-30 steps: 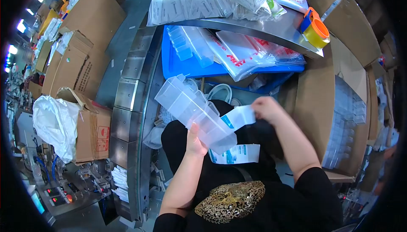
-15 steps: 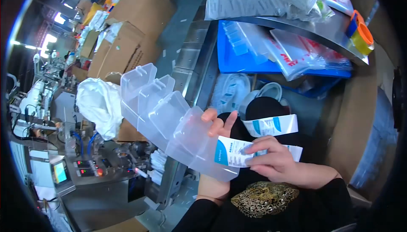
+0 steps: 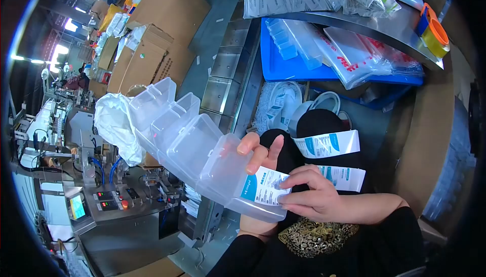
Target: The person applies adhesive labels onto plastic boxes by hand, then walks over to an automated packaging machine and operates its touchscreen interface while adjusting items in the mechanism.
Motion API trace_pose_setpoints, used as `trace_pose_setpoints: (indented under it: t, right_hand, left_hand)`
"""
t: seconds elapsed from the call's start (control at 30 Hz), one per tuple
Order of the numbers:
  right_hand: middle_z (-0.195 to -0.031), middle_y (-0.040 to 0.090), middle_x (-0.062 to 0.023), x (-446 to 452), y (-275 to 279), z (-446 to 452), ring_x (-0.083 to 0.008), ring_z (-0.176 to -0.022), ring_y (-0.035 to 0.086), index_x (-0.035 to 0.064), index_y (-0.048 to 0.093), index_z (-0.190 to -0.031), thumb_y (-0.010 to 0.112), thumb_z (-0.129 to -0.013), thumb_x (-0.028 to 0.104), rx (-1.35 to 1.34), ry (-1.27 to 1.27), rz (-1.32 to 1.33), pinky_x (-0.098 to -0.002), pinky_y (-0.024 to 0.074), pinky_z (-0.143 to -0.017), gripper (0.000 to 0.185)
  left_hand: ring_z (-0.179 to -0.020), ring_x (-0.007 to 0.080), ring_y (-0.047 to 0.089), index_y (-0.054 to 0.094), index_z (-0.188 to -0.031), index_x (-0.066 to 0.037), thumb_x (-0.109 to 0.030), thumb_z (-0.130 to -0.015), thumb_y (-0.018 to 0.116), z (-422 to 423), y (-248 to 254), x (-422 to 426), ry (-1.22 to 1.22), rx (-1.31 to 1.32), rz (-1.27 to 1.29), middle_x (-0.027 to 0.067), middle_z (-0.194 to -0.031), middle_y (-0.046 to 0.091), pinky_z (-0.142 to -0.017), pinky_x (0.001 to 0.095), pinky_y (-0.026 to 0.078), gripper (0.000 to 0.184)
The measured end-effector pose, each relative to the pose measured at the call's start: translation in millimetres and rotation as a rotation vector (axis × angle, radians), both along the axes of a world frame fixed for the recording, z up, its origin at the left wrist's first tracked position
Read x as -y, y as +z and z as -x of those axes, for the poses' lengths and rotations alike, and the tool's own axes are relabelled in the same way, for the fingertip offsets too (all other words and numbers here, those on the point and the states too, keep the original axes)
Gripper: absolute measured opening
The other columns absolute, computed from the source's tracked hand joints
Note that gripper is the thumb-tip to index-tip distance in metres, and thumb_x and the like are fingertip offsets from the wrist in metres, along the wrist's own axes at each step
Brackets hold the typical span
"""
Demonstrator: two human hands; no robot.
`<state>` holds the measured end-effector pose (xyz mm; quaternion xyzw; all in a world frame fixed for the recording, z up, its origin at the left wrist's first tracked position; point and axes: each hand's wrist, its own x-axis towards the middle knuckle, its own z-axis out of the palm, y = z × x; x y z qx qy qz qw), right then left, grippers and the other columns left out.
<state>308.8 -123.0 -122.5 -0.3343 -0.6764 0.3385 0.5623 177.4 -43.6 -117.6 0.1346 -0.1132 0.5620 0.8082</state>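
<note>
My left hand is wrapped around a row of clear plastic boxes, its fingers over the upper side. Several boxes line up in the row, which slants up to the left; the palm is hidden behind them. A white and blue printed label lies against the nearest box. My right hand pinches the label's right edge between thumb and fingers; I cannot tell how much of the label sticks. Across my dark-clothed legs lie a strip of similar labels and another label piece.
A blue tray holds clear plastic bags under a metal shelf with packets and tape rolls. At left stand a machine with a control panel, a white bag and cardboard boxes. A white bin stands by my legs.
The boxes have tilted and shifted slightly left. The label now sits lower and flatter against the nearest box, and my right hand has moved left with it.
</note>
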Motion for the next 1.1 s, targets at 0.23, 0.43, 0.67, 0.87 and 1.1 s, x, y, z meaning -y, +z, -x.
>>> trace_pose_setpoints:
  t: [0.23, 0.43, 0.67, 0.87, 1.1]
  right_hand:
    - [-0.105, 0.052, -0.0095, 1, -6, -2, -0.024, -0.094, 0.049, 0.0089, 0.064, -0.091, 0.067, -0.071, 0.016, 0.054, 0.078, 0.017, -0.0326, 0.0386, -0.08, 0.021]
    - [-0.133, 0.027, -0.0183, 62, -48, -40, -0.0344, -0.121, 0.028, 0.0044, 0.034, -0.127, 0.058, -0.078, 0.031, 0.406, -0.143, 0.726, -0.0426, 0.0238, -0.098, 0.06]
    - [-0.133, 0.026, -0.0219, 75, -143, -93, -0.0364, -0.124, 0.024, -0.0019, 0.029, -0.126, 0.056, -0.079, 0.029, 0.671, -0.398, 0.844, -0.0435, 0.0224, -0.1, 0.062]
    - [-0.108, 0.052, -0.0172, 34, -124, -148, -0.0352, -0.1, 0.048, 0.0025, 0.052, -0.105, 0.058, -0.077, 0.028, 0.452, -0.217, 1.334, -0.0396, 0.0403, -0.083, 0.038]
    - [-0.08, 0.061, -0.0155, 27, -117, -131, -0.0271, -0.075, 0.06, 0.0026, 0.06, -0.085, 0.059, -0.077, 0.036, 0.805, -0.658, 0.966, -0.0345, 0.0471, -0.068, 0.035]
  left_hand:
    - [-0.085, 0.0205, 0.053, 0.052, -0.103, -0.015, -0.033, -0.085, 0.045, 8, -8, -7, -0.183, 0.03, -0.117, 0.0084, -0.101, 0.044, -0.103, 0.0506, 0.016, 0.027]
    - [-0.091, 0.0323, 0.049, 0.039, -0.12, -0.007, -0.038, -0.083, 0.048, 28, -60, -16, -0.4, -0.006, 0.192, 0.015, -0.107, 0.044, -0.085, 0.0467, 0.041, 0.05]
    - [-0.103, 0.0344, 0.049, 0.039, -0.121, -0.003, -0.056, -0.067, 0.06, -18, -167, 4, -0.369, -0.58, 0.325, 0.0151, -0.114, 0.05, -0.085, 0.045, 0.043, 0.079]
    - [-0.106, 0.0285, 0.049, 0.042, -0.119, -0.002, -0.055, -0.064, 0.064, -22, -148, 16, -0.386, -0.558, 0.358, 0.0123, -0.113, 0.051, -0.088, 0.0429, 0.041, 0.079]
    - [-0.114, 0.0255, 0.041, 0.04, -0.122, -0.009, -0.056, -0.065, 0.062, -49, -142, 30, -0.326, -0.631, 0.266, 0.0102, -0.118, 0.047, -0.093, 0.0468, 0.035, 0.078]
